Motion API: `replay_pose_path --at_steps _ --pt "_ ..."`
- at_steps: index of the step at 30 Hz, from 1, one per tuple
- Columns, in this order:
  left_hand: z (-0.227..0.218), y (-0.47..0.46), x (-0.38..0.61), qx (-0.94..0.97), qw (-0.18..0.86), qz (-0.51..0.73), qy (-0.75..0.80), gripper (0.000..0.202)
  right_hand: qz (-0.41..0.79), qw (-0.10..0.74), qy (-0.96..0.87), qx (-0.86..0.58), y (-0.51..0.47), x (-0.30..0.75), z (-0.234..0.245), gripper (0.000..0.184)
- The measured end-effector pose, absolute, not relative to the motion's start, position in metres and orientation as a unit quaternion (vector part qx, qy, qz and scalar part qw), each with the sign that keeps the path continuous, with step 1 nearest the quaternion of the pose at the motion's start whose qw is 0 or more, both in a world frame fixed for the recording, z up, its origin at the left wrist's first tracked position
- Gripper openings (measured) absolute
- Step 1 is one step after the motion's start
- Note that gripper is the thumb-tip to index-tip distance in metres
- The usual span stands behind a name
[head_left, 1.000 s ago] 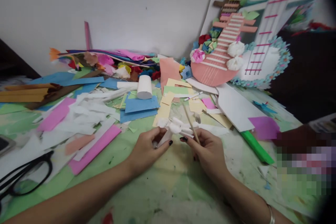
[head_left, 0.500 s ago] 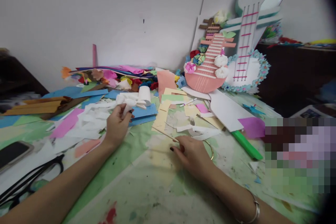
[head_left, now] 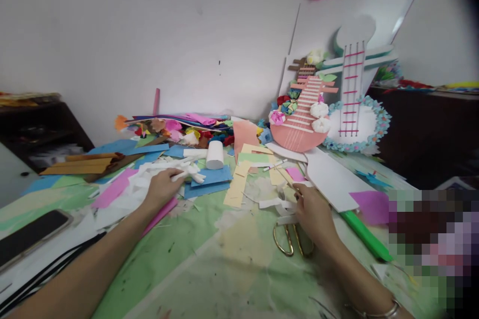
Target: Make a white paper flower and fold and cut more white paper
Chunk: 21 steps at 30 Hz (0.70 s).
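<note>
My left hand [head_left: 164,188] is closed on a bunch of white paper strips [head_left: 192,172], thin and crumpled, at the edge of a larger heap of white paper [head_left: 140,179]. Between the fingers of my right hand [head_left: 316,214] is a thin wooden stick [head_left: 286,175], pointing away and to the left. Just below that hand lie scissors [head_left: 283,245] with gold handles, their blades partly hidden under white paper scraps. A white roll [head_left: 214,155] stands beyond my left hand, next to folded blue paper [head_left: 209,182].
Decorated cardboard lutes, one pink [head_left: 299,132] and one white [head_left: 350,114], lean against the wall at the back right. A green tube [head_left: 364,237] lies right of my right hand. A phone [head_left: 33,234] is at the left, with paper flowers [head_left: 172,129] along the back.
My right hand has moved right and away with the stick, uncovering the scissors' handles. My left hand still grips the white paper, which now spreads out more. The view has tilted up.
</note>
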<state>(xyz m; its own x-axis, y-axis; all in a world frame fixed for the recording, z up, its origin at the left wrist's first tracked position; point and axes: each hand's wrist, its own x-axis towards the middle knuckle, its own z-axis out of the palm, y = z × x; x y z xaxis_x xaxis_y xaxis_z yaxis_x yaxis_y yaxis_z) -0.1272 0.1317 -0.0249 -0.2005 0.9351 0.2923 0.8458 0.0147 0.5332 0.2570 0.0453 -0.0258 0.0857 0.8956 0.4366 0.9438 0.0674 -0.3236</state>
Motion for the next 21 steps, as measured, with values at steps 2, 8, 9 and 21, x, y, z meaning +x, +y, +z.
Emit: replay_pose_path --at_steps 2,8,9,21 --pt "-0.025 0.130 -0.127 0.635 0.009 0.310 0.708 0.029 -0.054 0.274 -0.670 -0.688 0.048 0.261 -0.028 0.043" --pt "-0.014 0.124 -0.113 0.670 -0.166 0.357 0.629 0.025 -0.114 0.252 -0.694 -0.665 0.049 0.257 -0.030 0.041" --pt "-0.012 0.125 -0.106 0.692 -0.158 0.359 0.606 0.025 -0.125 0.258 -0.698 -0.657 0.048 0.254 -0.030 0.039" --pt "0.015 0.198 -0.044 0.804 0.033 0.267 0.530 0.007 0.015 0.261 -0.817 -0.515 0.035 0.226 -0.037 0.020"
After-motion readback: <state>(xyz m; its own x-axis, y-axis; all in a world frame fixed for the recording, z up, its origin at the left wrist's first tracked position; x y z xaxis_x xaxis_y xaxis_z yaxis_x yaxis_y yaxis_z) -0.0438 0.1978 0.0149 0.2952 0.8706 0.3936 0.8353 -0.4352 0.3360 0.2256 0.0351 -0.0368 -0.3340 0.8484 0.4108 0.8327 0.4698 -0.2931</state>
